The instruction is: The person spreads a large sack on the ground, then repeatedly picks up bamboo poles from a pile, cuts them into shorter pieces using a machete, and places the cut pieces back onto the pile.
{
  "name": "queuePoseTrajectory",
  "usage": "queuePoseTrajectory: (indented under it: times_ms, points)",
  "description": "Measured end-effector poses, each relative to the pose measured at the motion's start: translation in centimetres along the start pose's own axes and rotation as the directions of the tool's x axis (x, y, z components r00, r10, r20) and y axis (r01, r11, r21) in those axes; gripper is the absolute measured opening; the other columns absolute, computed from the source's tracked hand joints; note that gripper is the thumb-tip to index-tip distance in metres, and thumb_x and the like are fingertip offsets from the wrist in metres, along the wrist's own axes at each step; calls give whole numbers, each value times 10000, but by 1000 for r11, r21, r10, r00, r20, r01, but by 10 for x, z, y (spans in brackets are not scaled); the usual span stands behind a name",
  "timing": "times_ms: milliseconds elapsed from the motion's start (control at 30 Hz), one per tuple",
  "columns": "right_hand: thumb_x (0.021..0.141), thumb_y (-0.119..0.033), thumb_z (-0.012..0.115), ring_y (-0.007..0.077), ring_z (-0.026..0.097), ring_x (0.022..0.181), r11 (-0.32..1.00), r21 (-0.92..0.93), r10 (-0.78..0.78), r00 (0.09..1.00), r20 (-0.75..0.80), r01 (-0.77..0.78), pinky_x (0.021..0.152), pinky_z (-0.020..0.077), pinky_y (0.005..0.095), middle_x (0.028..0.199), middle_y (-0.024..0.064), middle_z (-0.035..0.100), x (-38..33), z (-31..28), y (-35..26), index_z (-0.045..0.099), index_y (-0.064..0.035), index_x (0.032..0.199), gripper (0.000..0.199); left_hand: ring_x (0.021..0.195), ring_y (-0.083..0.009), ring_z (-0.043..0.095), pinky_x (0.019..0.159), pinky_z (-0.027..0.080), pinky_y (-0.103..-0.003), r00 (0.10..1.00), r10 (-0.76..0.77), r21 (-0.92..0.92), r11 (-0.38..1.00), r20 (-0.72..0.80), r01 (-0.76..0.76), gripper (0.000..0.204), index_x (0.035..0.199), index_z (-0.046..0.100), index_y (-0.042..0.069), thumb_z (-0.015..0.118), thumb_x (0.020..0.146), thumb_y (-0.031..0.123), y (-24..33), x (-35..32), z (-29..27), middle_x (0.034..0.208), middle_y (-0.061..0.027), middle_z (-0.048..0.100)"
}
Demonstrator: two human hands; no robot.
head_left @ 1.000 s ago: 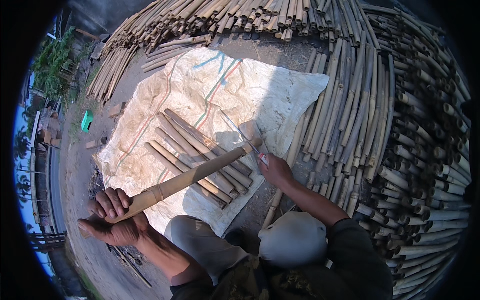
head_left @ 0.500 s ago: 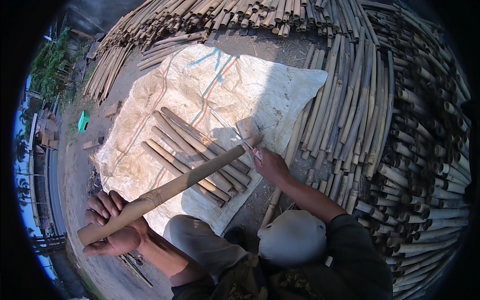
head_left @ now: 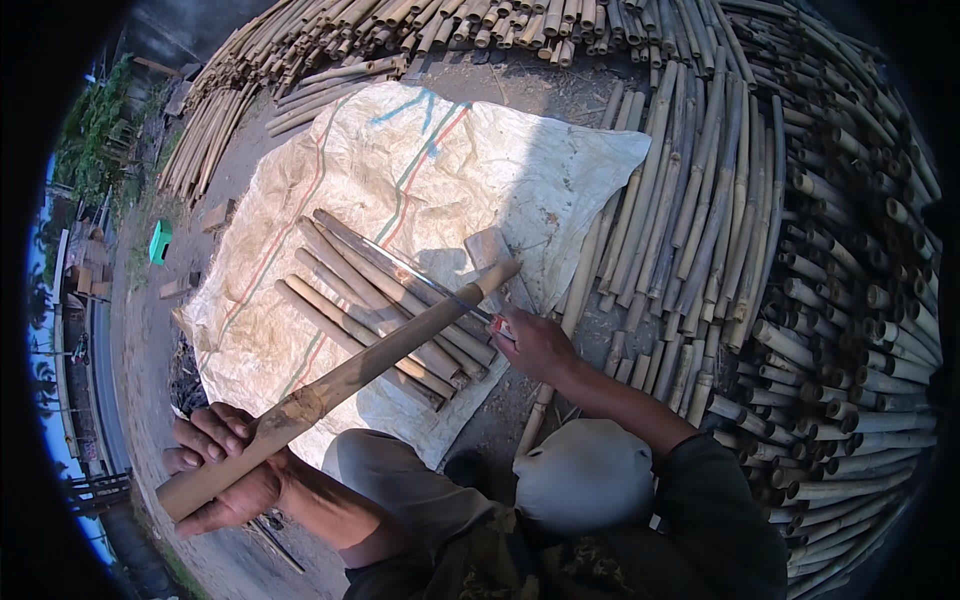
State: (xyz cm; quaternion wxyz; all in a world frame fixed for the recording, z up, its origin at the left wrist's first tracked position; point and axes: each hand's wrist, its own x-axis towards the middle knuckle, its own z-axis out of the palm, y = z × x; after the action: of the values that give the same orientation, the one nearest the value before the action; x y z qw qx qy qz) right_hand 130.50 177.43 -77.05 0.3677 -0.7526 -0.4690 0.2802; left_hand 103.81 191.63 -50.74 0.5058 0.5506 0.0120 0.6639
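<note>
Long, stiff, probably light bamboo pole (head_left: 340, 385), gripped near its butt by left hand (head_left: 225, 470), right hand (head_left: 535, 345) closed around a blade (head_left: 425, 278).

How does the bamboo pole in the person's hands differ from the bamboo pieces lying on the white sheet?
The held pole is lifted at a slant, gripped near its lower end by the left hand; the cut pieces lie flat on the white sheet. The held pole looks longer than the cut pieces. It is single; they lie bundled side by side. The right hand holds a blade by it. Both are tan bamboo.
</note>
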Motion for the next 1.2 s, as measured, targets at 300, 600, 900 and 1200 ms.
queuePoseTrajectory:
  times_ms: [300, 600, 900, 1200]
  points:
    - [977, -280, 612, 470, 684, 857, 999, 20, 26, 997, -71, -25, 740, 534, 556, 906, 279, 690, 2, 4, 15, 598, 9, 1025, 294, 633, -169, 405, 526, 388, -287, 996, -85, -127, 989, -37, 80, 567, 740, 422, 93, 513, 947, 613, 10, -5, 30, 748, -57, 395]
    - [972, -272, 615, 476, 680, 838, 998, 55, -15, 998, 53, 12, 730, 530, 551, 852, 277, 684, 3, 4, -1, 602, 4, 992, 277, 574, -165, 452, 479, 423, -276, 994, -72, -123, 989, 77, 81, 563, 747, 442, 77, 548, 942, 594, 13, -4, 32, 722, -67, 438]
    - [969, -294, 623, 492, 672, 862, 991, 129, 15, 998, 58, -22, 743, 532, 558, 869, 290, 682, 8, 10, 6, 610, 1, 1008, 297, 559, -164, 503, 524, 458, -296, 976, -109, -171, 975, 187, 142, 495, 788, 466, 86, 609, 934, 537, 9, 0, 28, 705, -54, 484]
    - [965, -299, 620, 486, 670, 838, 988, 115, 111, 993, -46, -105, 720, 519, 562, 859, 282, 681, 11, 7, 3, 625, 0, 965, 299, 630, -152, 501, 625, 436, -292, 991, -97, -83, 991, 91, 105, 529, 701, 461, 113, 515, 1015, 536, 7, 3, 29, 731, -31, 446]
